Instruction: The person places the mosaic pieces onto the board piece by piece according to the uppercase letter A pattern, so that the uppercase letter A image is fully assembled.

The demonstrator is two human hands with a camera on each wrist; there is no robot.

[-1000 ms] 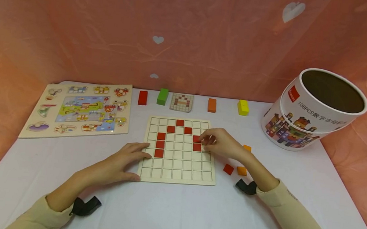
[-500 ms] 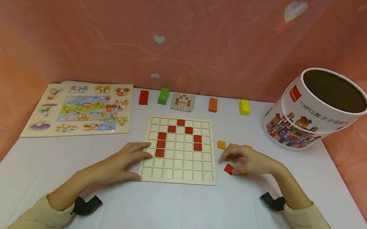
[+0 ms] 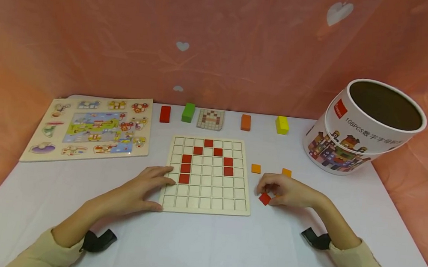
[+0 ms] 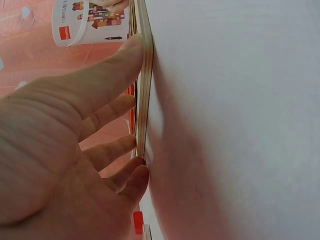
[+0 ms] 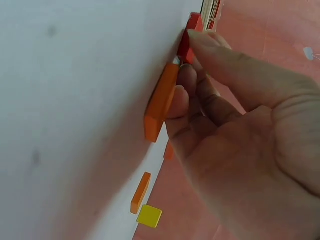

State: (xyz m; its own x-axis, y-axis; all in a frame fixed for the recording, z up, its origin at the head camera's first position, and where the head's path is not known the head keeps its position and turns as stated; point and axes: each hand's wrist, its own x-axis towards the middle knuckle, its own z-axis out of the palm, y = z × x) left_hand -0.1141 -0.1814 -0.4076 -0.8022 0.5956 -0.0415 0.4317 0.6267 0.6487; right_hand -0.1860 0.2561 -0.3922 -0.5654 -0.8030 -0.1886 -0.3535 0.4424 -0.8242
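Observation:
A wooden grid board [image 3: 208,192] lies in the middle of the table with several red square tiles [image 3: 185,168] set in its cells. My left hand [image 3: 136,191] rests at the board's left edge, fingers extended over the rim and thumb near the front corner; the left wrist view shows the fingertips touching the board's side [image 4: 145,85]. Right of the board, my right hand [image 3: 291,191] pinches a loose red tile [image 3: 265,199] between thumb and fingers. An orange tile [image 5: 161,105] lies just under its curled fingers, mostly hidden in the head view.
Two more orange tiles [image 3: 256,168] lie right of the board. Red, green [image 3: 188,112], orange and yellow blocks [image 3: 282,125] and a small pattern card [image 3: 210,119] line the back. A picture puzzle [image 3: 90,130] is at left, a white bucket [image 3: 346,142] at right.
My right hand has left the red tiles on the board's right side, moved right and toward me, and taken hold of the loose red tile. My left hand has stayed at the board's edge.

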